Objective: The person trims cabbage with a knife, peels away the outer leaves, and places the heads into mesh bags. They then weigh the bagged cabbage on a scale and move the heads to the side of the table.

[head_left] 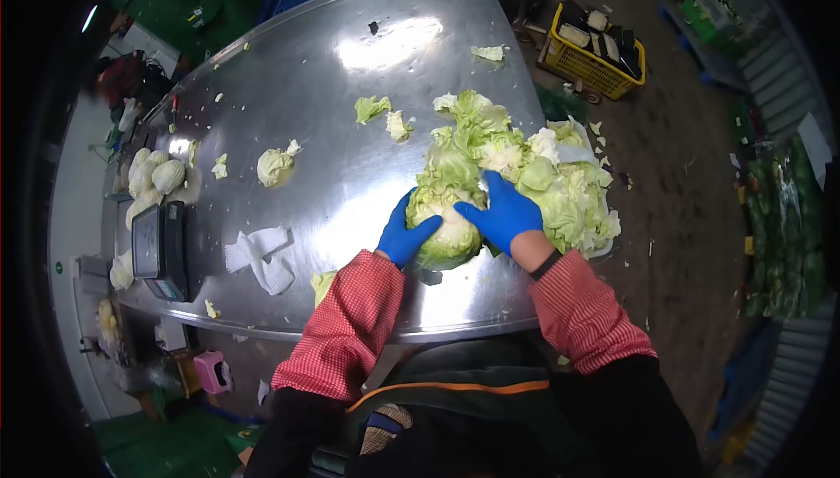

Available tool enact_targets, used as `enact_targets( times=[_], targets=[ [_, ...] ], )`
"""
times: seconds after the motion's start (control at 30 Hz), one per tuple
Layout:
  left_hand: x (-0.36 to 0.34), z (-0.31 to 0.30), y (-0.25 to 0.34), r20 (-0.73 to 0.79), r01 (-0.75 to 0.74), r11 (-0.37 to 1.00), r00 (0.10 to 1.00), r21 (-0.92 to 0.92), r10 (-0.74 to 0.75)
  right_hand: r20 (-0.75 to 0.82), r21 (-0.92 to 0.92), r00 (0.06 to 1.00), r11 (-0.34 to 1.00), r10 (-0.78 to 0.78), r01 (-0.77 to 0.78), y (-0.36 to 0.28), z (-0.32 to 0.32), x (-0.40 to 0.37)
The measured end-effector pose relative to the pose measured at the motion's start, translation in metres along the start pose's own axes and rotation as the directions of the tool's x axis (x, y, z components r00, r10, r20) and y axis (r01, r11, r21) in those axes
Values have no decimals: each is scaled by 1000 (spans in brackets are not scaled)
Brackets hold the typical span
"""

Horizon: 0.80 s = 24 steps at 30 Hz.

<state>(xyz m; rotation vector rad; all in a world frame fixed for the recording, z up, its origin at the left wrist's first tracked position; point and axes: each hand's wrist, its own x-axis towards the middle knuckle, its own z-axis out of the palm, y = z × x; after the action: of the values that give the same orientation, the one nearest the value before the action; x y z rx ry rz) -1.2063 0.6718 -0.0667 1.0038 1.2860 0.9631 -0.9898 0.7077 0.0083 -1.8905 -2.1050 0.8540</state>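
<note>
Both hands wear blue gloves. My left hand (408, 229) lies on the left side of a green cabbage head (448, 237), thumb spread over it. On the head's upper right side rests my right hand (506, 214), its thumb reaching across the pale top. Together they hold the head on the metal table near its front edge. Loose leaves (472, 123) are heaped just behind it. More leaves (573, 202) fill a white container at the table's right edge. A smaller pale head (275, 167) sits to the left.
The metal table (332, 110) has a black scale (160, 250), wrapped pale heads (168, 176) and a white net (262, 259) at its left. A yellow crate (595, 66) stands on the floor at the back right. Scattered leaf pieces lie on the table.
</note>
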Motion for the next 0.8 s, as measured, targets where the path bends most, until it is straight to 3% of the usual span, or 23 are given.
enact_targets(
  times=[0.07, 0.1, 0.2, 0.23, 0.27, 0.33, 0.37, 0.43, 0.47, 0.5, 0.53, 0.57, 0.6, 0.63, 0.67, 0.73, 0.77, 0.8],
  targets=[
    [-10, -1, 0, 28, -76, 996, 997, 56, 74, -19, 79, 999, 996, -32, 33, 5, 15, 18],
    [-14, -4, -3, 41, -108, 992, 994, 58, 105, 49, 66, 999, 998, -5, 2, 3, 16, 27],
    [-29, -4, -14, -1, -177, 982, 984, -63, 177, 14, -12, 1000, 1000, 6, -6, 15, 25, 39],
    [-36, -1, -12, -36, -161, 983, 987, -90, 158, -91, -1, 995, 1000, -30, 30, 26, 29, 42],
    [-40, -1, -18, -88, -138, 972, 988, -188, 123, 16, -45, 994, 994, 104, -103, 40, 28, 47],
    [-33, -3, -36, -183, -128, 914, 981, -385, 61, -19, -21, 990, 990, 142, -142, 56, 30, 43],
    [-31, -5, -47, -159, -66, 820, 987, -568, -31, -56, 16, 992, 994, 109, -108, 56, 35, 37],
    [-45, 17, -29, -245, -48, 848, 964, -527, -99, -133, 97, 989, 994, 61, -48, 27, 24, 14],
    [-51, 26, -21, -285, -36, 861, 950, -507, -129, 98, 145, 984, 976, 152, -165, 4, 9, 3],
    [-56, 22, -20, -236, -11, 959, 970, -285, -59, 164, 155, 978, 975, 132, -158, -3, 14, 0],
    [-57, 16, -14, -234, -109, 994, 966, 6, 107, 230, 167, 967, 974, 113, -154, -5, 18, -5],
    [-54, 7, -6, -183, -207, 933, 946, 293, 268, 225, 145, 972, 984, 67, -102, -5, 16, -9],
    [-48, 0, 5, -87, -295, 782, 910, 549, 404, 219, 179, 976, 983, 8, -49, 1, 21, -8],
    [-40, -3, 24, 3, -348, 806, 919, 478, 395, 213, 211, 976, 977, -52, 6, 10, 28, -6],
    [-34, -2, 34, 55, -242, 905, 970, 349, 238, 206, 243, 972, 968, -112, 60, 18, 33, -5],
    [-25, -5, 46, 280, -91, 937, 960, 338, -8, 253, 345, 967, 937, -31, -60, 26, 24, -15],
    [-22, -8, 37, 259, -133, 936, 965, 325, 47, 203, 247, 979, 966, 22, -73, 35, 25, -18],
    [-18, -12, 27, 209, -65, 971, 978, 228, 17, 150, 146, 986, 985, 71, -93, 45, 26, -21]
  ],
)
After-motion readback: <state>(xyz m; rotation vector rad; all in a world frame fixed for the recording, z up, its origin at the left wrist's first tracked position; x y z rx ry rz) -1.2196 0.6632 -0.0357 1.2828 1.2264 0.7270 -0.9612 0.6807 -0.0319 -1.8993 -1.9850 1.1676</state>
